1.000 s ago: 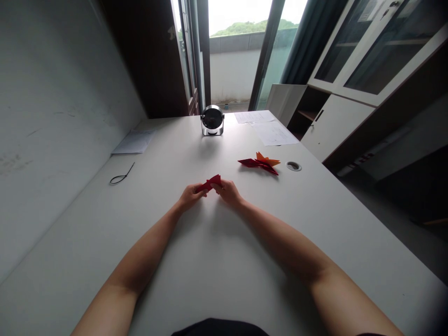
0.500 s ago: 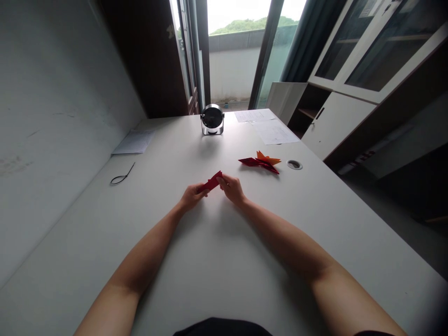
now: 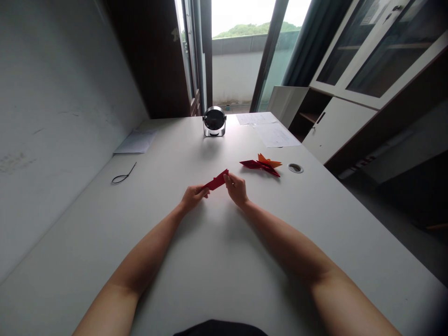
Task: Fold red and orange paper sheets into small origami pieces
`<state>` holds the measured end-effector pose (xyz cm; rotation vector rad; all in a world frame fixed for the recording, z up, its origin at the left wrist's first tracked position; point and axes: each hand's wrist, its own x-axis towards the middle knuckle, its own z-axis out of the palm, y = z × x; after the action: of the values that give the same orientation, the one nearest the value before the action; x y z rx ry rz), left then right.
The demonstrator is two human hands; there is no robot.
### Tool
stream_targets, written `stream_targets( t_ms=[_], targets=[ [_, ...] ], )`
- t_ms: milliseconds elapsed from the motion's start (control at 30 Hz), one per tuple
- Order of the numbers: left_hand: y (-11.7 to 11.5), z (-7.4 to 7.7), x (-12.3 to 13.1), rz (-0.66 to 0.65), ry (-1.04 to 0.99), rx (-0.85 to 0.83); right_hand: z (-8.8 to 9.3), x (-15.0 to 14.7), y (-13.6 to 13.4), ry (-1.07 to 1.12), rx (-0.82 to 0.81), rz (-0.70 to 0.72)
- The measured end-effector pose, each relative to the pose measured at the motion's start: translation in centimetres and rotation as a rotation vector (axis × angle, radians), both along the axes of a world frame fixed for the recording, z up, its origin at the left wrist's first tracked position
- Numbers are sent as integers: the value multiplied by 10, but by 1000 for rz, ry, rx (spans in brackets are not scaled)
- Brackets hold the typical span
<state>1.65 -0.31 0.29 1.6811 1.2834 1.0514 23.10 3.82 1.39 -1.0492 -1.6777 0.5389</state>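
A folded red paper piece (image 3: 217,181) is held up between my two hands above the white table. My left hand (image 3: 194,196) pinches its lower left end, thumb on top. At its upper right end, my right hand (image 3: 237,187) grips the paper between thumb and fingers. The strip slants upward to the right, with a small raised point along its top edge. Beyond my right hand lie folded red paper pieces (image 3: 269,171) and an orange one (image 3: 269,161), overlapping in a small heap.
A round dark device on a metal stand (image 3: 214,122) is at the back of the table. Paper sheets (image 3: 276,134) lie at the back right, another sheet (image 3: 136,142) by the left wall. A black cable tie (image 3: 122,177) lies left; a round cable hole (image 3: 295,168) is at right.
My right hand has shifted slightly right, away from my left hand. More of the red paper shows between them. The view has tilted a little.
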Motion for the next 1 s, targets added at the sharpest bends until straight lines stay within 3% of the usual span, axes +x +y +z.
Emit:
stream_targets(
  t_ms=[533, 1000],
  targets=[
    [5, -9, -2, 41, -17, 18, -6, -3, 4, 56, -89, 55],
    [1, 3, 1, 48, -59, 37, -1, -2, -1, 49, -98, 114]
  ],
)
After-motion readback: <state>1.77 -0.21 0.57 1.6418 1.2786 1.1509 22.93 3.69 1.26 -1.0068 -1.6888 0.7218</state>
